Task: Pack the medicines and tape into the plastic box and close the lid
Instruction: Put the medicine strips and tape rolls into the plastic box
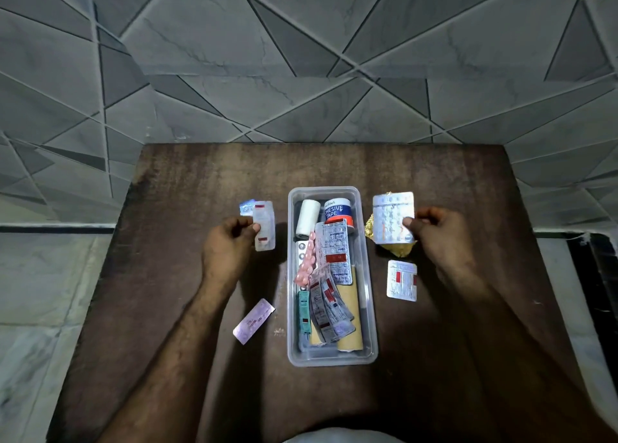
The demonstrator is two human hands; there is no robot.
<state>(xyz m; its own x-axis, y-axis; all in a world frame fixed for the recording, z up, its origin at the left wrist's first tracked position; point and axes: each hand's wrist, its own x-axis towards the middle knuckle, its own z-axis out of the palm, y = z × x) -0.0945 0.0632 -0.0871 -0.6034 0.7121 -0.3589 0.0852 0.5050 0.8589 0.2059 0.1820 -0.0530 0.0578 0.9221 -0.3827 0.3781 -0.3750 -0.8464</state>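
The plastic box (365,275) sits open in the middle of the frame on the dark worktop (200,175), its long side running away from the person. It already holds a white roll (307,217) and a tub marked adhesive tape (337,211) at the far end, with a pink strip of pills (307,262) and several foil strips heaped toward the near end.

The packing step seems to be in hand. Left of the box, the left hand (230,242) pinches a clear pill strip (264,226) between thumb and fingers, with a small blue packet (246,207) just behind it. Right of the box, the right hand (434,233) pinches a silver foil strip (394,216), with a yellow packet (398,249) under it.

Two strips lie loose on the worktop: a purple one (254,321) at lower left of the box and a red-marked one (402,280) at its right. No lid is in view.

Next, both held strips need carrying inward and laying flat on the heap, so the pile stays below the rim; then the loose ones follow.
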